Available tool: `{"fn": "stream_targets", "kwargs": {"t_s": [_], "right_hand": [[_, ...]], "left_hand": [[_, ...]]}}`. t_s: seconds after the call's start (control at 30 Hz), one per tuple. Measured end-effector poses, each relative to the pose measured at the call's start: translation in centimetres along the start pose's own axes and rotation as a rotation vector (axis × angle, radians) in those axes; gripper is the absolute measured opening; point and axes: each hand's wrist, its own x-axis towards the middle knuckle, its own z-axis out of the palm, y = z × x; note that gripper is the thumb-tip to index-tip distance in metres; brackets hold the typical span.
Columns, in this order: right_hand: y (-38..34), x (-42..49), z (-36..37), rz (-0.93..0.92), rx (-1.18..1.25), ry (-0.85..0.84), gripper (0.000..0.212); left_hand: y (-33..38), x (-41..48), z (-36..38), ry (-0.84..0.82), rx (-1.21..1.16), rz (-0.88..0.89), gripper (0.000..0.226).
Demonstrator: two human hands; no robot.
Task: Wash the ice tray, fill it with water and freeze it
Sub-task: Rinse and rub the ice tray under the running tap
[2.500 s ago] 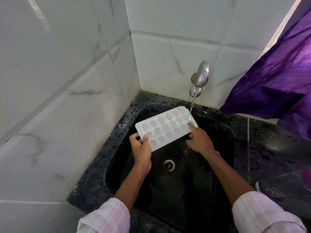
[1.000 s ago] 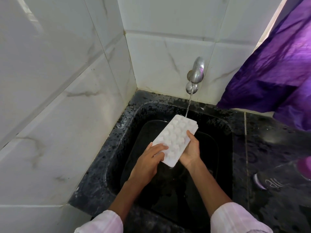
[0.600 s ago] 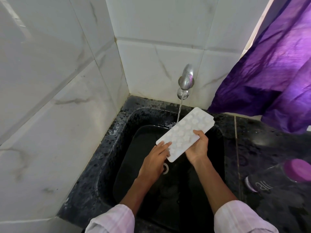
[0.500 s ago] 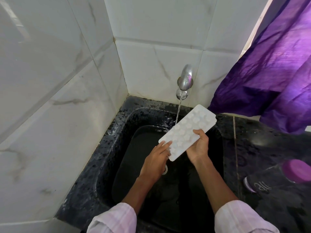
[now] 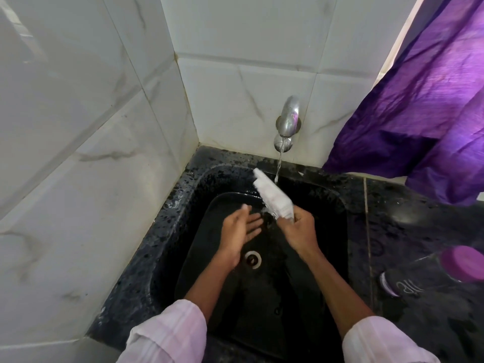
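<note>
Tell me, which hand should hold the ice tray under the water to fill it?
Probably the right hand. It already grips the ice tray right beside the stream from the tap. The left hand is open, holds nothing and sits farther from the water.

Both forearms are extended forward from rolled pale pink sleeves. The left hand [image 5: 240,226] is held open, palm up, fingers spread. The right hand [image 5: 298,230] is clenched around the white plastic ice tray [image 5: 273,197].

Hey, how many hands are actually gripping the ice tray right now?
1. The right hand grips the ice tray by its lower end; the left hand is open beside it, not touching.
</note>
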Motion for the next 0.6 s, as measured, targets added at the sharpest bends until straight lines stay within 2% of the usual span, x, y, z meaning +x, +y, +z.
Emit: {"fn": "stream_targets", "kwargs": {"t_s": [0.07,0.13,0.23,0.3,0.37,0.43,0.53,0.6], "right_hand": [[0.7,-0.4,0.2,-0.275,-0.241,-0.126,0.054],[1.2,-0.5,0.5,-0.465,-0.433,-0.169,0.061],[0.9,-0.7,1.1,-0.610,-0.585,-0.193,0.058],[0.8,-0.9,1.6,-0.644,-0.668,-0.233,0.063],[0.7,-1.1,1.7,-0.639,-0.682,-0.264,0.066],[0.8,-1.4,1.6,-0.600,-0.609,-0.181,0.068],[0.6,-1.8,1.2,-0.336,-0.418,0.143,0.069],[0.3,-1.3,1.0,-0.131,-0.317,0.353,0.056]], "left_hand": [[0.9,0.1,-0.9,-0.040,-0.196,-0.061,0.046],[1.4,-0.2,-1.6,-0.080,-0.219,-0.085,0.052],[1.1,-0.3,-2.1,-0.056,-0.186,-0.039,0.032],[0.7,-0.3,-2.2,0.001,-0.206,-0.002,0.024],[0.3,-0.3,-2.3,0.034,-0.226,0.020,0.021],[0.1,-0.3,-2.6,0.057,-0.219,0.032,0.022],[0.1,-0.1,-3.7,0.098,-0.175,0.045,0.025],[0.4,0.0,-4.4,0.106,-0.156,0.056,0.027]]}}
